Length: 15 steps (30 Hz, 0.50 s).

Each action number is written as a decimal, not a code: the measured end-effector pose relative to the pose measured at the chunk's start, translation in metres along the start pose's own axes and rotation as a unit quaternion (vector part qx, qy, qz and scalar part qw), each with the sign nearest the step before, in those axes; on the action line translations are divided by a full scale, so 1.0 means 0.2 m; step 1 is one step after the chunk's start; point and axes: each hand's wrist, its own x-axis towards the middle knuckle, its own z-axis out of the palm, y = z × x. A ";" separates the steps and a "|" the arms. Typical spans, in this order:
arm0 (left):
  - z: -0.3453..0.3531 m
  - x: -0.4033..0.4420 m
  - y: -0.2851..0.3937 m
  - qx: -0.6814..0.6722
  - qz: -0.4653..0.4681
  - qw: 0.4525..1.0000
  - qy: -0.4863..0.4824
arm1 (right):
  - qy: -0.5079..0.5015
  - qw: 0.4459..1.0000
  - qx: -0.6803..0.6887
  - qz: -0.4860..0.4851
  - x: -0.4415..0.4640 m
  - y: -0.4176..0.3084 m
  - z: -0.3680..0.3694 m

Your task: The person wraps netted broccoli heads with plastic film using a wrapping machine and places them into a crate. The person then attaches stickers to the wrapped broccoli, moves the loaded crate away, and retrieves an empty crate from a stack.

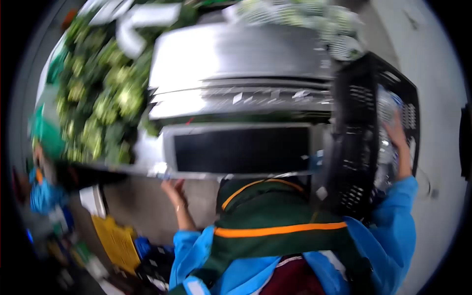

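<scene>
My left hand (176, 192) is low at the front edge of a metal wrapping station (169, 147), near its left corner. Its thumb and fingers look apart, and no object shows in it. To the right, my right hand (397, 132) reaches into a black plastic crate (355, 142). The fingers look stretched out over clear, shiny plastic packaging (386, 110) inside; whether they touch it is blurred. A dark flat plate (241, 150) lies in the station in front of me, below a stainless steel cover (241, 49).
Broccoli heads (105, 98) are piled on the left of the table. Wrapped pale green vegetables (314, 19) lie at the back right. Another person's blue sleeve (46, 194) shows at far left, near a green bag (46, 130). A yellow crate (115, 241) stands on the floor.
</scene>
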 end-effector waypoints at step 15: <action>-0.13 0.18 0.09 0.096 0.192 0.969 -0.126 | -0.094 0.885 0.242 -0.385 -1.04 -2.39 0.38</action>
